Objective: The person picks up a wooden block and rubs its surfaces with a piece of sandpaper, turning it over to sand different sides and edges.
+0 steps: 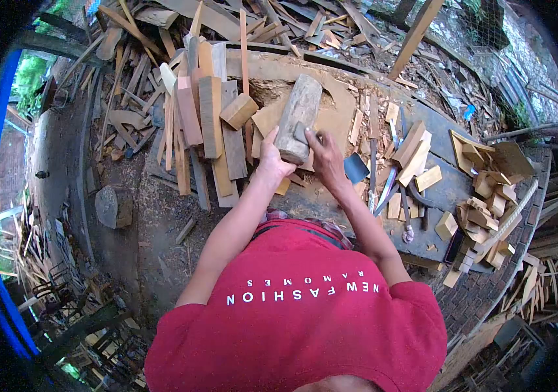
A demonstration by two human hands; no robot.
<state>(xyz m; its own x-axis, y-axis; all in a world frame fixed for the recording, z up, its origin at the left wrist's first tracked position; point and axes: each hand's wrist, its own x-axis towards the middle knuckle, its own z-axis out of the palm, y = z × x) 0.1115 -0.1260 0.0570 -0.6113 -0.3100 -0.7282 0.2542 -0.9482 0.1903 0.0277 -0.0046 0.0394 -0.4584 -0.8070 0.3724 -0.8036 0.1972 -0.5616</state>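
Observation:
A thick, weathered wood block (303, 108) lies at a slant over the workbench, its near end between my two hands. My left hand (271, 157) grips the block's lower left side. At its right side, my right hand (324, 157) has its fingers curled around a small dark piece (300, 132) pressed against the block's face; what this piece is cannot be made out. Beneath and beside the block is a flat light-brown board (337, 121). A short wooden block (239, 112) rests to the left, on top of long planks.
Long planks (211, 117) are stacked left of my hands. Tools with dark handles and wood offcuts (414, 153) lie to the right, near a dark blue square piece (356, 168). A wooden box (514, 160) and more small blocks stand at the far right. A log stump (114, 206) stands at left.

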